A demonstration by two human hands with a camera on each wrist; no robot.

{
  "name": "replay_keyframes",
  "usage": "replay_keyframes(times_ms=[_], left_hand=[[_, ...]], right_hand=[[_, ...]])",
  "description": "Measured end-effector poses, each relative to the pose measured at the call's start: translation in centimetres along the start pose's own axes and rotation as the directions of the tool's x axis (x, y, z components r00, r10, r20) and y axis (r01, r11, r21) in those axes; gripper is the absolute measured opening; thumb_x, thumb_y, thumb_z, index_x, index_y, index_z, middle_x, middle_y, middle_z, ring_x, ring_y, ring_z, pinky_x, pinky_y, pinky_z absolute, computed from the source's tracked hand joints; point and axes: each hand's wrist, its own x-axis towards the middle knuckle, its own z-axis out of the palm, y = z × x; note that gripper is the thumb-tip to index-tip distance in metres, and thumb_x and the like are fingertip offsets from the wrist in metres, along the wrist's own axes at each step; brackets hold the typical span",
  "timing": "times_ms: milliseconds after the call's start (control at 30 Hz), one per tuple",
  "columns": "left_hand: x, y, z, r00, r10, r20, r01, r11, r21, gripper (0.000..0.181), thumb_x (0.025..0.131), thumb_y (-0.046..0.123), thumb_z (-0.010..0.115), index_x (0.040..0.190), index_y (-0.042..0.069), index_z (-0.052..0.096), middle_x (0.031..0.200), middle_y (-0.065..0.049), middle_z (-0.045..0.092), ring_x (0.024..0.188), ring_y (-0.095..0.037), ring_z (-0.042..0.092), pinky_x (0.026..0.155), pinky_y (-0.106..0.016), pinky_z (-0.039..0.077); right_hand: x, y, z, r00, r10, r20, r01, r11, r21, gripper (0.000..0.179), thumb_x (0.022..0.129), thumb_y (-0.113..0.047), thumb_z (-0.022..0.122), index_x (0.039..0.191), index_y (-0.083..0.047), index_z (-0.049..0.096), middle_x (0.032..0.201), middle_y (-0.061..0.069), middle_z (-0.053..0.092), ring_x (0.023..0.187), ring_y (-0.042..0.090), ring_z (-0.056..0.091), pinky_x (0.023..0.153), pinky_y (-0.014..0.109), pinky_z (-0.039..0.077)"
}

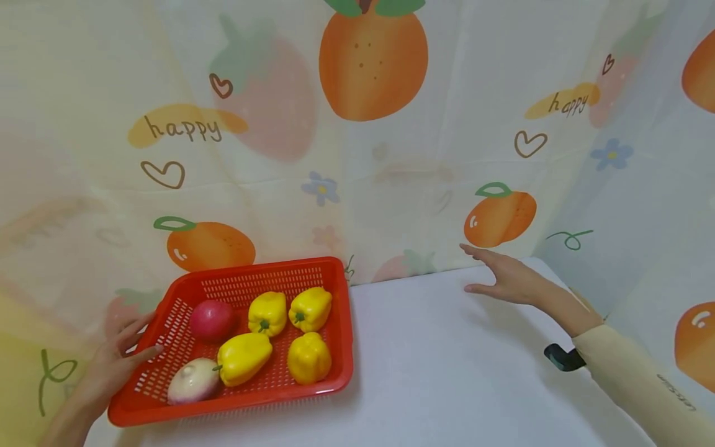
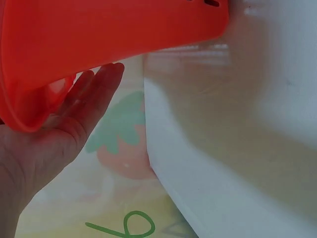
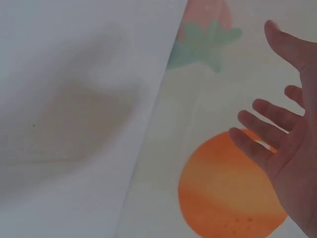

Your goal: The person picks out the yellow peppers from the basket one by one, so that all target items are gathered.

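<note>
On the left of the head view is a red plastic basket [image 1: 349, 335] with slotted walls. My left hand [image 1: 114, 360] grips its left rim, the thumb over the rim and the other fingers on the outer side. In the left wrist view, the fingers [image 2: 101, 91] lie under the basket's rim [image 2: 114, 34]. Inside are several yellow bell peppers [image 1: 244, 359], a round pinkish-red vegetable [image 1: 212, 321] and a white and purple turnip-like one [image 1: 193, 380]. Off to the right, my right hand [image 1: 511, 278] hovers over the table with fingers spread, holding nothing.
The white table [image 1: 424, 354] meets a printed cloth backdrop [image 1: 391, 198] at its back edge, and the cloth continues along both sides. A small dark object [image 1: 563, 358] shows beside the right sleeve.
</note>
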Motion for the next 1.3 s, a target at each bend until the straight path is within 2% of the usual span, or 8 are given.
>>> replay_keyframes(times_ms=[133, 267, 467, 600, 700, 900, 1100, 1300], left_hand=[[-0.1, -0.3, 0.1, 1.000, 0.016, -0.008, -0.016, 1.000, -0.003, 0.073, 0.099, 0.023, 0.059, 0.154, 0.001, 0.016, 0.140, -0.035, 0.030, 0.083, 0.015, 0.047, 0.068, -0.027, 0.057], [0.0, -0.4, 0.1, 1.000, 0.001, -0.001, -0.001, 1.000, 0.006, 0.074, 0.099, 0.029, 0.058, 0.155, 0.002, 0.016, 0.142, -0.034, 0.030, 0.086, 0.010, 0.050, 0.069, -0.027, 0.057], [0.1, -0.5, -0.1, 1.000, -0.016, -0.003, 0.017, 1.000, 0.025, 0.075, 0.099, 0.033, 0.057, 0.155, 0.003, 0.016, 0.142, -0.035, 0.032, 0.093, -0.003, 0.055, 0.070, -0.029, 0.058], [0.1, -0.5, 0.0, 1.000, -0.010, -0.026, 0.011, 0.998, 0.058, 0.075, 0.099, 0.035, 0.057, 0.154, 0.003, 0.019, 0.141, -0.036, 0.035, 0.097, -0.014, 0.057, 0.069, -0.028, 0.058], [0.1, -0.4, 0.1, 0.999, -0.003, -0.042, 0.006, 0.998, 0.070, 0.074, 0.099, 0.034, 0.057, 0.154, 0.003, 0.019, 0.140, -0.036, 0.035, 0.094, -0.010, 0.057, 0.067, -0.026, 0.057], [-0.2, -0.5, 0.5, 0.995, 0.043, -0.086, -0.039, 0.998, 0.052, 0.068, 0.099, 0.026, 0.058, 0.152, 0.000, 0.025, 0.135, -0.036, 0.040, 0.080, 0.016, 0.047, 0.065, -0.024, 0.056], [-0.2, -0.5, 0.8, 0.990, 0.073, -0.117, -0.067, 0.996, 0.057, 0.065, 0.099, 0.024, 0.059, 0.150, -0.003, 0.030, 0.131, -0.034, 0.043, 0.079, 0.019, 0.044, 0.064, -0.021, 0.055], [-0.3, -0.4, 0.7, 0.995, 0.022, -0.102, -0.015, 0.998, 0.065, 0.067, 0.100, 0.025, 0.058, 0.153, 0.001, 0.025, 0.137, -0.039, 0.040, 0.081, 0.013, 0.050, 0.065, -0.022, 0.055]], right_hand=[[0.2, -0.7, 0.2, 1.000, -0.027, 0.002, 0.027, 0.999, 0.021, 0.089, 0.083, -0.044, 0.076, 0.152, -0.007, 0.033, 0.148, 0.017, 0.044, 0.125, 0.036, 0.052, 0.099, 0.056, 0.044], [0.4, -1.4, 0.2, 0.999, -0.039, 0.010, 0.039, 0.999, 0.030, 0.090, 0.083, -0.042, 0.077, 0.153, -0.009, 0.032, 0.149, 0.016, 0.043, 0.127, 0.037, 0.051, 0.100, 0.056, 0.043], [0.8, -2.0, 0.3, 0.998, -0.056, 0.008, 0.056, 0.998, 0.025, 0.090, 0.082, -0.037, 0.080, 0.154, -0.011, 0.031, 0.150, 0.015, 0.042, 0.129, 0.036, 0.048, 0.102, 0.055, 0.042], [1.1, -2.4, 0.3, 0.998, -0.065, 0.010, 0.065, 0.998, 0.026, 0.091, 0.081, -0.041, 0.079, 0.153, -0.012, 0.032, 0.151, 0.014, 0.041, 0.132, 0.035, 0.045, 0.102, 0.055, 0.042], [1.4, -2.7, 0.3, 0.997, -0.075, 0.014, 0.074, 0.997, 0.029, 0.091, 0.081, -0.044, 0.078, 0.153, -0.013, 0.033, 0.150, 0.013, 0.042, 0.133, 0.035, 0.044, 0.102, 0.055, 0.042], [1.9, -3.5, 0.4, 0.994, -0.112, 0.008, 0.111, 0.993, 0.044, 0.089, 0.081, -0.038, 0.080, 0.153, -0.013, 0.033, 0.150, 0.012, 0.042, 0.134, 0.033, 0.044, 0.103, 0.053, 0.042], [2.4, -4.3, 0.6, 0.991, -0.133, 0.001, 0.132, 0.990, 0.050, 0.087, 0.081, -0.034, 0.081, 0.152, -0.013, 0.035, 0.150, 0.011, 0.043, 0.134, 0.032, 0.044, 0.103, 0.051, 0.043], [3.3, -5.0, 0.6, 0.986, -0.168, 0.007, 0.167, 0.985, 0.039, 0.085, 0.082, -0.034, 0.080, 0.152, -0.016, 0.035, 0.151, 0.008, 0.042, 0.135, 0.029, 0.044, 0.102, 0.048, 0.044]])
